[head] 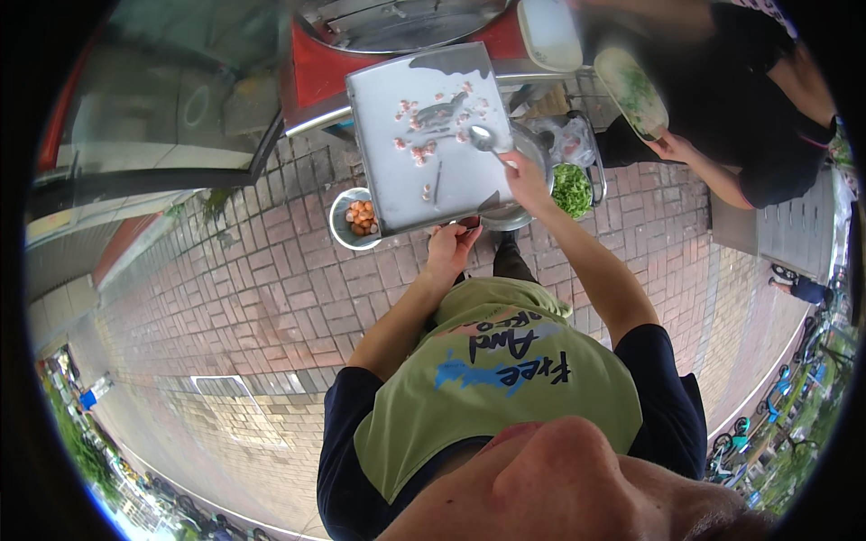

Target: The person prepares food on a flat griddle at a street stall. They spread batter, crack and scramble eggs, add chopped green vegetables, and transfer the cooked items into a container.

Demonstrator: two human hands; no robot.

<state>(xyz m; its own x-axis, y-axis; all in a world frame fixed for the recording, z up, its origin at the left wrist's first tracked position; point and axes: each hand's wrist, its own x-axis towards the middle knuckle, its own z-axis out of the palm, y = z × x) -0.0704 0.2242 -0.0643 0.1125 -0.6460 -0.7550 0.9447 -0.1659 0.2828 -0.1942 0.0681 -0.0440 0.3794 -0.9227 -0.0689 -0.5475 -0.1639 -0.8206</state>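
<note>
A square metal tray (463, 64) is in front of me, coated with a thin white layer of batter (389, 186). Small pink bits of minced meat (423, 152) are scattered over the batter, with streaks of bare metal among them. My right hand (528, 181) grips a metal spoon (482, 138), its bowl over the tray's right side near some of the meat. At the tray's near edge, my left hand (448, 251) is closed on a dark reddish handle (469, 222). The fingers partly hide that handle.
A white bucket (334, 222) of eggs or eggshells stands left below the tray. Chopped greens (572, 193) and a clear plastic bag (574, 140) are at right. Another person's hand (668, 145) holds an oblong container (629, 91). Beyond lie a red worktop (312, 67) and round metal vessel (399, 42).
</note>
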